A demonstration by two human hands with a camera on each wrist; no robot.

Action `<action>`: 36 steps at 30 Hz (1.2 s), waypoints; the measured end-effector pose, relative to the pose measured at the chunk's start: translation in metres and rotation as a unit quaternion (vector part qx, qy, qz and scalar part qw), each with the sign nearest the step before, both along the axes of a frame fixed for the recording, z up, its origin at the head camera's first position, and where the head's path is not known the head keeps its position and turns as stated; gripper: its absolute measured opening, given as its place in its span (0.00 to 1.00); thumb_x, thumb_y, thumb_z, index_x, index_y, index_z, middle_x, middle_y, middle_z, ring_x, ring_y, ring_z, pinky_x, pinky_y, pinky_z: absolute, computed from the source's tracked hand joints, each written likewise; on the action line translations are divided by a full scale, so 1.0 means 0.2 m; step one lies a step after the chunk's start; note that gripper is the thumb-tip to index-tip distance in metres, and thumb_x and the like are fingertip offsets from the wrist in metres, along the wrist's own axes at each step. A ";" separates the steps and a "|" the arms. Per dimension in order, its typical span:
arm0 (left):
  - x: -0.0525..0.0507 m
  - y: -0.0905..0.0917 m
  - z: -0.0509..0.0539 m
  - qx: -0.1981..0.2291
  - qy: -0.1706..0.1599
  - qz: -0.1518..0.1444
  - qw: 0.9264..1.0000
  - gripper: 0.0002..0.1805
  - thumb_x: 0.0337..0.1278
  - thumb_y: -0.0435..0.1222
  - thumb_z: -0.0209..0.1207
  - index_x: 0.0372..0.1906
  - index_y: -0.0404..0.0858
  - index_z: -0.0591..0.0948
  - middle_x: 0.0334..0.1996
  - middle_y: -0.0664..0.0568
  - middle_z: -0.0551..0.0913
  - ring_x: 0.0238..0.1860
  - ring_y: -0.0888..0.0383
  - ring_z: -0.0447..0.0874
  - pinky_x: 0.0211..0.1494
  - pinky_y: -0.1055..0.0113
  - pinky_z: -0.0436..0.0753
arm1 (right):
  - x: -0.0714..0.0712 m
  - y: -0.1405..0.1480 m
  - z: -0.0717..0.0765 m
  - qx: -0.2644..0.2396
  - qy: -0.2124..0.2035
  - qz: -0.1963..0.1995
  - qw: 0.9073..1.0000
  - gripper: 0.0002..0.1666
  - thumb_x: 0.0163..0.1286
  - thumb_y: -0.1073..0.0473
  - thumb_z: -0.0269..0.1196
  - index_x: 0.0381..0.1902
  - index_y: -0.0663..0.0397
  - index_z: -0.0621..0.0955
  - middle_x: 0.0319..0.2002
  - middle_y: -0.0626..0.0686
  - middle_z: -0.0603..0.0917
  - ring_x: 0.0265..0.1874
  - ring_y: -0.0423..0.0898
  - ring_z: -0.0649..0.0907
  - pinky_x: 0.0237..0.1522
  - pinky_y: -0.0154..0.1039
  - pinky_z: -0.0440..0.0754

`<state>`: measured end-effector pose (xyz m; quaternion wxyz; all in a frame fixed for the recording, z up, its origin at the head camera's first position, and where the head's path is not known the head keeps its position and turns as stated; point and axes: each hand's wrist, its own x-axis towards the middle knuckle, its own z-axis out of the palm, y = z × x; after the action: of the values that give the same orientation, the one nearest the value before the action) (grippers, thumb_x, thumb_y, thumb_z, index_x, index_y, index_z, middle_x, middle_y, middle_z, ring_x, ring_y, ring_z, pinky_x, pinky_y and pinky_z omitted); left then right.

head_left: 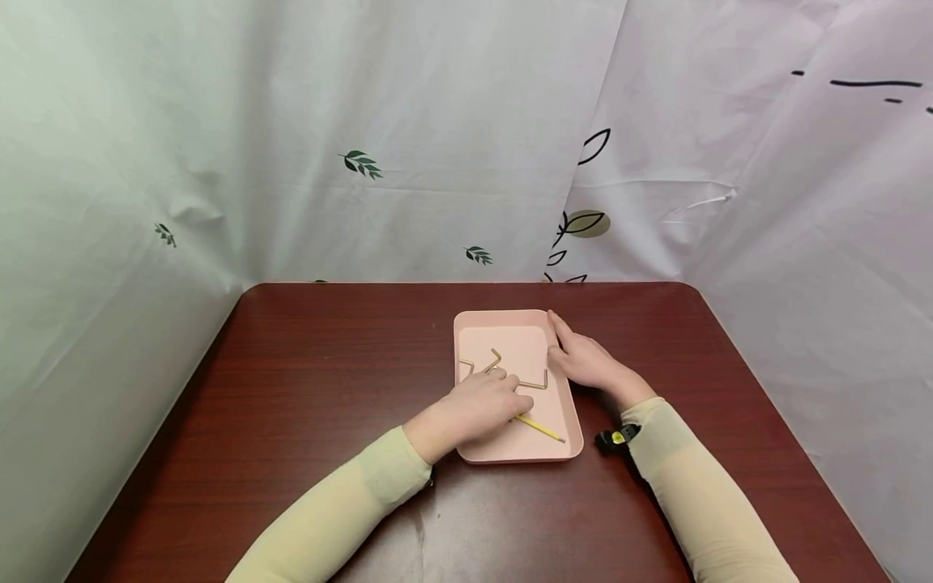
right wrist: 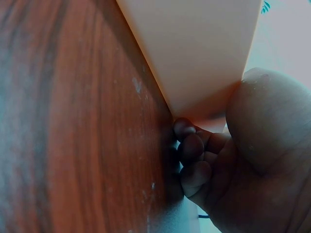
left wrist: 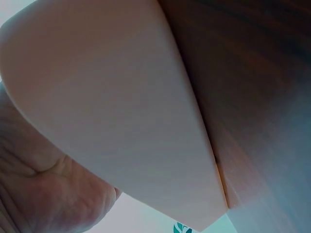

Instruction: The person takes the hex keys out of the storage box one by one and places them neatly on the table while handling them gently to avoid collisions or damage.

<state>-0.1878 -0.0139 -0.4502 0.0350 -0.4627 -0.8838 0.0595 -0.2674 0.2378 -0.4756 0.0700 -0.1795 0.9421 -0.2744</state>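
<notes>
A pink tray (head_left: 510, 455) stands on the table, holding bent metal rods (head_left: 535, 385) and a yellow pencil (head_left: 541, 427). The left hand (head_left: 481, 407) reaches over the tray's left side, its fingers down among the rods and the pencil's upper end; whether it holds one is hidden. In the left wrist view the tray wall (left wrist: 121, 107) covers the fingers, and only part of the left hand (left wrist: 53, 189) shows. The right hand (head_left: 589, 363) holds the tray's right edge. In the right wrist view, the right hand (right wrist: 243, 160) has its fingers curled at the tray's outer wall (right wrist: 194, 58).
The dark red wooden table (head_left: 328, 389) extends around the tray. White curtains (head_left: 437, 121) with leaf prints hang behind the table and at both sides. A black strap with a yellow mark (head_left: 618, 438) sits at the right wrist.
</notes>
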 end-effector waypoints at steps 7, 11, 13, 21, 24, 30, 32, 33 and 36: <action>0.00 0.00 0.00 0.007 0.001 -0.007 1.000 0.05 0.79 0.40 0.63 0.43 0.54 0.86 0.40 0.54 0.83 0.43 0.52 0.82 0.46 0.60 0.83 | 0.00 0.00 0.00 -0.001 0.000 0.001 1.000 0.45 0.85 0.55 0.49 0.91 0.63 0.49 0.84 0.69 0.65 0.70 0.66 0.81 0.69 0.65 0.78; 0.00 0.00 0.00 0.005 -0.004 -0.005 1.000 0.06 0.80 0.40 0.61 0.44 0.54 0.86 0.39 0.54 0.83 0.43 0.52 0.82 0.44 0.60 0.83 | 0.00 0.00 0.00 -0.003 -0.002 0.000 1.000 0.45 0.85 0.55 0.49 0.91 0.62 0.49 0.84 0.69 0.65 0.70 0.66 0.81 0.70 0.65 0.78; 0.00 0.01 0.00 0.002 -0.007 -0.004 1.000 0.06 0.81 0.40 0.60 0.44 0.54 0.86 0.40 0.54 0.83 0.43 0.53 0.82 0.43 0.60 0.82 | 0.00 0.00 0.00 -0.003 -0.002 0.000 1.000 0.45 0.84 0.55 0.49 0.91 0.62 0.49 0.84 0.69 0.66 0.70 0.66 0.81 0.70 0.65 0.77; 0.00 0.01 0.00 -0.006 -0.002 -0.003 1.000 0.07 0.81 0.40 0.60 0.47 0.54 0.87 0.40 0.53 0.83 0.44 0.52 0.82 0.44 0.60 0.83 | 0.00 0.00 0.00 0.001 0.001 -0.004 1.000 0.45 0.84 0.55 0.49 0.91 0.62 0.49 0.83 0.69 0.67 0.70 0.66 0.81 0.70 0.65 0.77; 0.00 0.01 -0.01 -0.005 0.002 -0.004 1.000 0.06 0.81 0.40 0.60 0.47 0.54 0.87 0.40 0.53 0.83 0.44 0.53 0.82 0.44 0.60 0.83 | 0.00 0.00 0.00 0.002 0.001 -0.004 1.000 0.45 0.84 0.55 0.49 0.91 0.62 0.49 0.82 0.69 0.68 0.69 0.66 0.82 0.69 0.65 0.78; 0.00 0.01 0.00 0.003 0.016 -0.014 1.000 0.06 0.81 0.41 0.60 0.46 0.54 0.87 0.41 0.52 0.83 0.44 0.53 0.82 0.44 0.60 0.83 | 0.00 0.00 0.00 0.001 0.000 -0.002 1.000 0.45 0.84 0.55 0.49 0.91 0.62 0.49 0.83 0.69 0.66 0.70 0.66 0.81 0.70 0.65 0.78; 0.00 0.01 0.00 0.006 0.022 -0.017 1.000 0.05 0.80 0.41 0.61 0.46 0.54 0.86 0.41 0.52 0.84 0.44 0.53 0.82 0.43 0.60 0.83 | 0.00 0.00 0.00 0.001 0.001 -0.002 1.000 0.45 0.84 0.55 0.49 0.91 0.63 0.49 0.83 0.69 0.66 0.71 0.66 0.81 0.70 0.65 0.77; 0.00 0.01 0.00 0.006 0.024 -0.017 1.000 0.05 0.80 0.41 0.61 0.46 0.55 0.86 0.42 0.52 0.84 0.44 0.53 0.82 0.43 0.60 0.83 | 0.00 0.00 0.00 0.001 0.001 -0.003 1.000 0.45 0.84 0.55 0.49 0.91 0.63 0.49 0.83 0.69 0.66 0.71 0.66 0.81 0.70 0.65 0.77; 0.00 0.01 0.00 0.005 0.029 -0.018 0.999 0.06 0.80 0.41 0.61 0.47 0.55 0.87 0.43 0.52 0.84 0.45 0.52 0.82 0.43 0.60 0.83 | 0.00 0.00 0.00 0.001 0.001 -0.003 1.000 0.45 0.84 0.55 0.49 0.91 0.63 0.50 0.83 0.69 0.66 0.71 0.66 0.81 0.70 0.65 0.77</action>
<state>-0.1882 -0.0122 -0.4503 0.0637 -0.4761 -0.8744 0.0682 -0.2681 0.2373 -0.4764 0.0687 -0.1766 0.9430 -0.2735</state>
